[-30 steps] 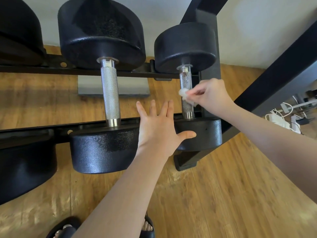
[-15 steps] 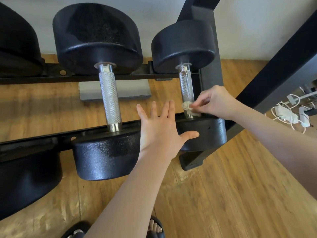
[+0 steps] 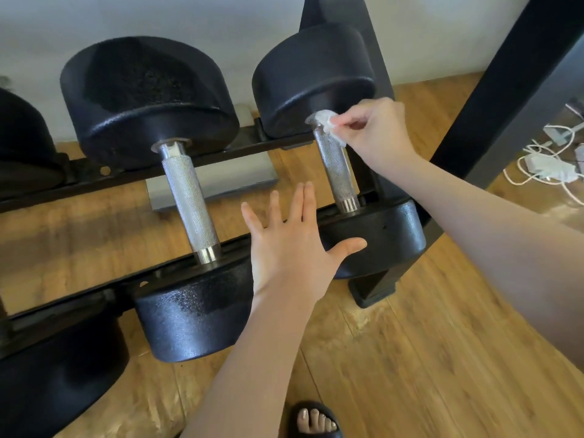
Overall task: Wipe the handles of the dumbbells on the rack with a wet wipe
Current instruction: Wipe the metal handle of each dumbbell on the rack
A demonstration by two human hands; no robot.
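Observation:
Two black dumbbells lie across the rack rails. The right dumbbell has a knurled steel handle; my right hand pinches a crumpled white wet wipe against the far top end of that handle, just under its far head. My left hand is spread flat with straight fingers, between the near heads of the two dumbbells, its thumb on the right dumbbell's near head. The left dumbbell's handle is bare and untouched.
A larger dumbbell head sits at the lower left, another at the far left. The rack's black upright slants at right. White cables and an adapter lie on the wooden floor. A sandalled foot shows below.
My right hand has slid the wipe from the near bottom end of the right handle up to its far top end. My left hand has stayed in place.

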